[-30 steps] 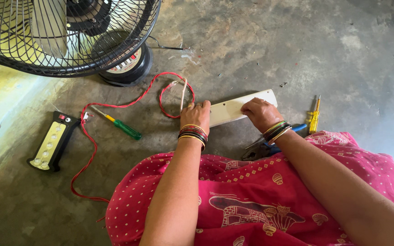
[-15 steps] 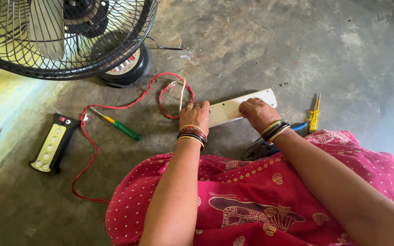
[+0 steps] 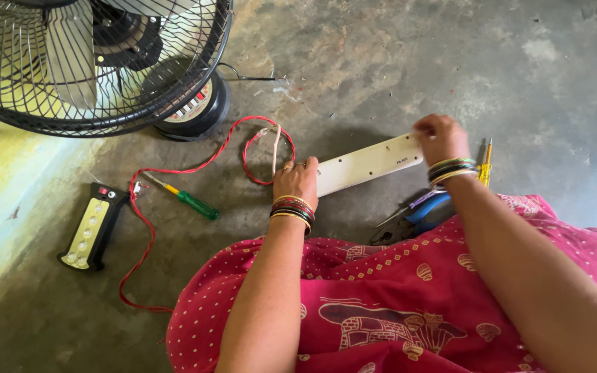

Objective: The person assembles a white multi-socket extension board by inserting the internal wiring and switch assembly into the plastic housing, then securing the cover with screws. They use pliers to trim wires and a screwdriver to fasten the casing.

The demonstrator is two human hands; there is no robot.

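A long white plastic board point(image 3: 366, 164) lies on the concrete floor in front of my lap. My left hand point(image 3: 297, 181) grips its near left end, beside a loop of red wire point(image 3: 251, 145) with a white cable end. My right hand point(image 3: 439, 138) is closed over the board's far right end. Both wrists wear several bangles. My pink patterned garment point(image 3: 395, 304) fills the lower part of the view.
A black cage fan point(image 3: 91, 62) stands at the upper left on a round base point(image 3: 195, 110). A green-handled screwdriver point(image 3: 191, 202) and a black and cream switch box point(image 3: 92, 226) lie left. Blue-handled pliers point(image 3: 416, 206) and a yellow screwdriver point(image 3: 485, 166) lie right.
My right hand has slid from the middle of the white board out to its far right end. My left hand has stayed at the left end.
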